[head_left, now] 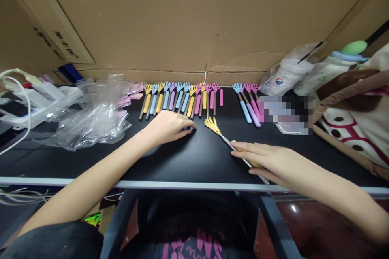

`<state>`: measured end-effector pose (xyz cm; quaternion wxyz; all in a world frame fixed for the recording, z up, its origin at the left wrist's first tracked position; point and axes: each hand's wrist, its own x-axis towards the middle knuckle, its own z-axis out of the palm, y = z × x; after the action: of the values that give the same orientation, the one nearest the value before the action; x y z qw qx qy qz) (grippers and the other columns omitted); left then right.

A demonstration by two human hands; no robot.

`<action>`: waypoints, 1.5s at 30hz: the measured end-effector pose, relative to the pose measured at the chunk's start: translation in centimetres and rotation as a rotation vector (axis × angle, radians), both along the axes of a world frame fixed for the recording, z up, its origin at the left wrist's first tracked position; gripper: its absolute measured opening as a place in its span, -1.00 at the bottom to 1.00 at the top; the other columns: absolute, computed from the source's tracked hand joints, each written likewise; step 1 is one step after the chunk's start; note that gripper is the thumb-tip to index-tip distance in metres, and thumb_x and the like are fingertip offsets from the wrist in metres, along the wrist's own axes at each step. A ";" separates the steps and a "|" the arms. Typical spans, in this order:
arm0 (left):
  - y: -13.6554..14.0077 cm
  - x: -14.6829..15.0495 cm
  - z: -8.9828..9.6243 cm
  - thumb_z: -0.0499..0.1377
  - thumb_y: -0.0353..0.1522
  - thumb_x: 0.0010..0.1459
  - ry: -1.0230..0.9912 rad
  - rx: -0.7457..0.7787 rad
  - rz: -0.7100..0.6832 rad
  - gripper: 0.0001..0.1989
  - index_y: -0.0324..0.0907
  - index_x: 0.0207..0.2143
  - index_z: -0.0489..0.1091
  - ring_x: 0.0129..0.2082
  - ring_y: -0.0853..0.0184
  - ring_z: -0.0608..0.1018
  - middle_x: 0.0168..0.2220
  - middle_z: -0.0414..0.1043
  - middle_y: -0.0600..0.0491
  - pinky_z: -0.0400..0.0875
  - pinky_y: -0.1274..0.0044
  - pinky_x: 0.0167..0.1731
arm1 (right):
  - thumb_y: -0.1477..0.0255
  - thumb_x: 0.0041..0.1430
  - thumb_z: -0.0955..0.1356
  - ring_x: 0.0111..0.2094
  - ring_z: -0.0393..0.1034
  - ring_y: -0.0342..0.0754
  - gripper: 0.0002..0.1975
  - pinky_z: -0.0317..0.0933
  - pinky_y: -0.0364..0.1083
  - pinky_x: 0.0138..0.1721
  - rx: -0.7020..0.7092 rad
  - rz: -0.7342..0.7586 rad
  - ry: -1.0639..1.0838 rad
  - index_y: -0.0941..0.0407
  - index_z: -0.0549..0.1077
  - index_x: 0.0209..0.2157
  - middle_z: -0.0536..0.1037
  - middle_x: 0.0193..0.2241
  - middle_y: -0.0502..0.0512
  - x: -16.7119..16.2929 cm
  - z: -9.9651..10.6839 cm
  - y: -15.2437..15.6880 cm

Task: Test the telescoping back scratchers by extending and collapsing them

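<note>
Backscratcher (226,141) with a yellow claw-shaped head and a slim silver rod, slanting across the front half of the black counter (194,162), and here's the right hand (272,161) on it! Fingers stretched over it, the rod running between them, a bit of yellow grip peeking out: that hand has a hold of it. Claw toward the row behind, off to the left; tail end of the rod close to the silver front edge.

Over to the left hand (167,126): palm down, fingers bent, right at the near ends of a long row of yellow, blue, purple and pink backscratchers (184,101). Its underside is hidden, so I can't tell whether it grips anything. That row runs along the back edge, claws pointing at the brown cardboard wall (182,20). Just past its right end, a short pink handle (221,97); farther right, a smaller bunch of blue, purple and pink backscratchers (253,115), lying aslant.

Toward the left edge, a crumpled heap of clear plastic bags (100,119) beside a white plastic tray (50,109). At the back right corner, a white cup with a round red-and-blue logo (287,79); along the right edge, a cream and brown bag (343,107).
</note>
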<state>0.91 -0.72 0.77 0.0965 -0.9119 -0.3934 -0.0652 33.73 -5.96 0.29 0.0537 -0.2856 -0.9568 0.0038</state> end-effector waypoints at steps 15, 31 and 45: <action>-0.6 1.4 -1.2 0.21 -0.16 0.17 -0.196 0.113 -0.166 -0.80 -0.03 -0.20 0.47 -0.29 0.41 0.55 -0.33 0.54 0.19 0.21 0.59 -0.45 | 0.52 0.31 0.15 -0.01 0.39 -0.15 -0.63 0.30 -0.14 -0.03 -0.066 0.147 0.187 -0.02 0.53 -0.11 0.51 0.00 -0.06 -5.0 -0.6 4.8; -0.5 1.0 -0.6 0.15 -0.30 0.24 -0.121 -0.052 -0.049 -0.87 -0.04 -0.17 0.45 -0.26 0.40 0.56 -0.25 0.53 0.16 0.20 0.62 -0.48 | 0.35 0.35 0.13 0.04 0.34 -0.11 -0.66 0.23 -0.08 0.02 -0.231 0.089 0.265 0.01 0.50 -0.09 0.44 0.06 0.06 -4.6 -0.6 7.3; -0.5 1.7 -1.8 0.15 -0.18 0.23 -0.189 0.008 -0.053 -0.79 -0.06 -0.18 0.46 -0.20 0.38 0.53 -0.23 0.51 0.14 0.22 0.60 -0.43 | 0.23 0.28 0.22 -0.17 0.35 -0.05 -0.71 0.22 -0.09 -0.24 0.057 -0.088 0.144 0.07 0.46 -0.13 0.52 -0.21 0.09 -3.6 -0.9 8.1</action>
<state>2.57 -1.19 -1.02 0.0610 -0.9114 -0.3765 -0.1549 30.15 2.11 -0.62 0.1304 -0.3249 -0.9367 -0.0052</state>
